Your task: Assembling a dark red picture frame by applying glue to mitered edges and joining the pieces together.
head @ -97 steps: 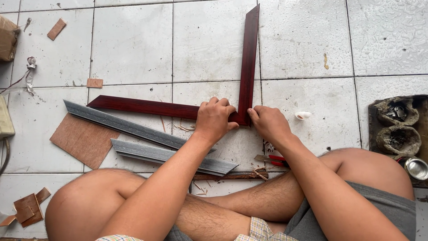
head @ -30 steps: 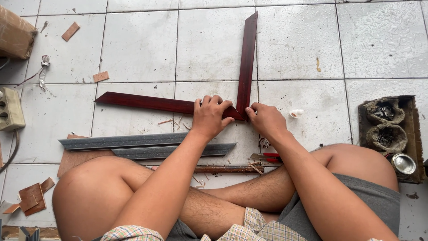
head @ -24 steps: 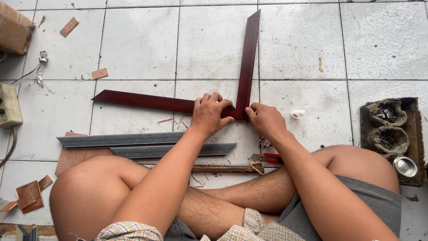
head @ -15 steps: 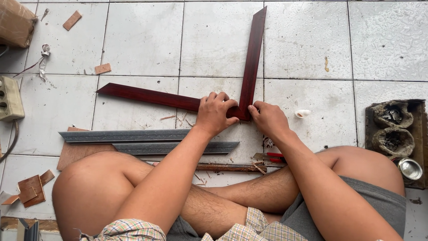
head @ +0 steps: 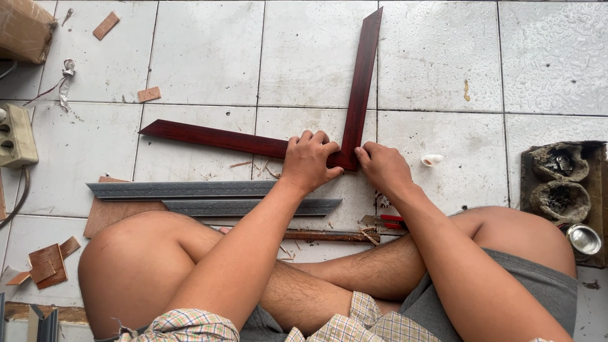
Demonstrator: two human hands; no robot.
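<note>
Seated cross-legged on the tiled floor [head: 202, 57]. Left hand [head: 308, 161] curled down over the corner of two dark red moulding strips [head: 361, 82], gripping; right hand [head: 383, 168] pressed against the same joint, fingers bent. Just below: two grey moulding lengths [head: 209, 197], a red-handled tool [head: 386, 220], possibly pliers. Further off: wood scraps [head: 47, 263], power strip [head: 16, 134], wooden tray [head: 592, 183] with a small metal cup [head: 584, 239].
</note>
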